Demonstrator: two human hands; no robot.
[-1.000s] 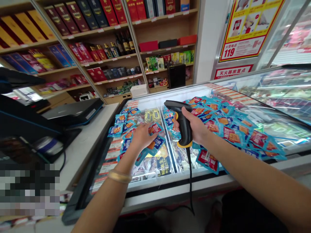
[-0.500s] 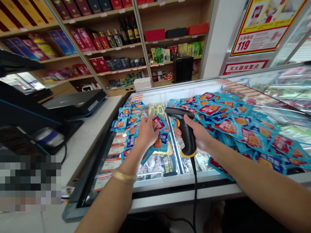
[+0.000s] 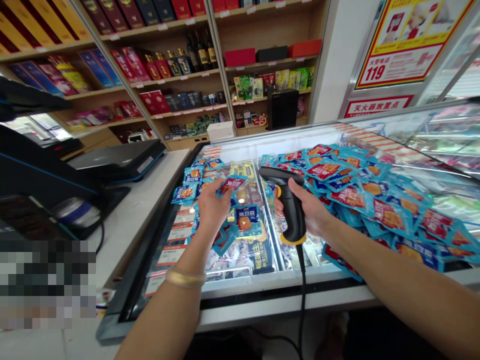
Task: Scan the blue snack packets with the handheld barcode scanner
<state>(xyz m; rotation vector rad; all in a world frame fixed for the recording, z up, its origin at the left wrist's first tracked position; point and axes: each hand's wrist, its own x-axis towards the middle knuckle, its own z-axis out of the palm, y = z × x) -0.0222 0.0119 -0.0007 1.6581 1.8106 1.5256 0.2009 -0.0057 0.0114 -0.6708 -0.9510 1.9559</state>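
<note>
My left hand (image 3: 214,205) pinches a red and blue snack packet (image 3: 233,183) by its near edge, above the glass top of a freezer (image 3: 247,287). Under and around that hand lie several more packets, one of them a dark blue packet (image 3: 247,218) lying face up. My right hand (image 3: 311,207) is wrapped round the handle of a black and yellow barcode scanner (image 3: 292,212), its head turned to the left toward the held packet. Right of the scanner spreads a large heap of snack packets (image 3: 350,197). The fingertips of my left hand are partly hidden behind the packet.
A cable (image 3: 302,280) hangs from the scanner over the freezer's front edge. On the left, a counter (image 3: 150,200) carries a dark flat scale-like device (image 3: 120,155). Shelves (image 3: 180,80) with boxes and bottles stand behind. Wrapped goods show through the glass.
My left hand has moved left and slightly back with the packet, away from the scanner, uncovering the dark blue packet. The scanner has shifted very slightly right.
</note>
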